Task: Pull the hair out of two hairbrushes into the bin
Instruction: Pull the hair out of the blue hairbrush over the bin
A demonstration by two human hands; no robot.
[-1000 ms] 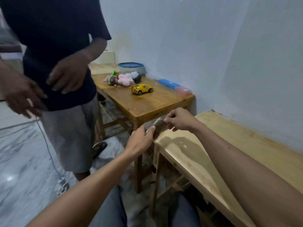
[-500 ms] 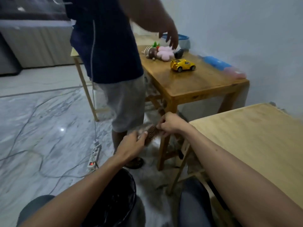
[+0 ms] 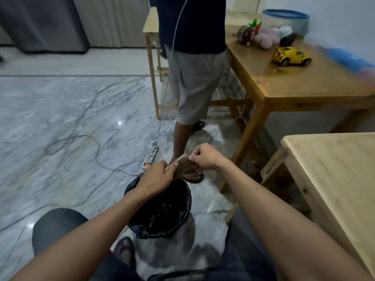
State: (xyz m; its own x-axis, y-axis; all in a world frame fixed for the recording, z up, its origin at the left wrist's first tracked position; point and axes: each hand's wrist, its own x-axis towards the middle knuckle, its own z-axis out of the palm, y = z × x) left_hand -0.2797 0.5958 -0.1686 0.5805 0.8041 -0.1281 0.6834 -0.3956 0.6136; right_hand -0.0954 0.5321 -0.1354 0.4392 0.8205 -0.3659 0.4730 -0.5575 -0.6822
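My right fingers (image 3: 192,158) are bunched into a pinch at the bristles of the brush (image 3: 182,165), while my left hand (image 3: 157,176) curls round its near end, thumb laid along the bristled face; whether any hair is caught in the pinch I cannot tell. The brush hangs just above the far rim of the bin (image 3: 162,211), which is lined with a black bag and stands on the marble floor (image 3: 50,118) between my knees. Beyond it a person (image 3: 192,63) stands by a counter (image 3: 288,82) holding a yellow car (image 3: 292,56).
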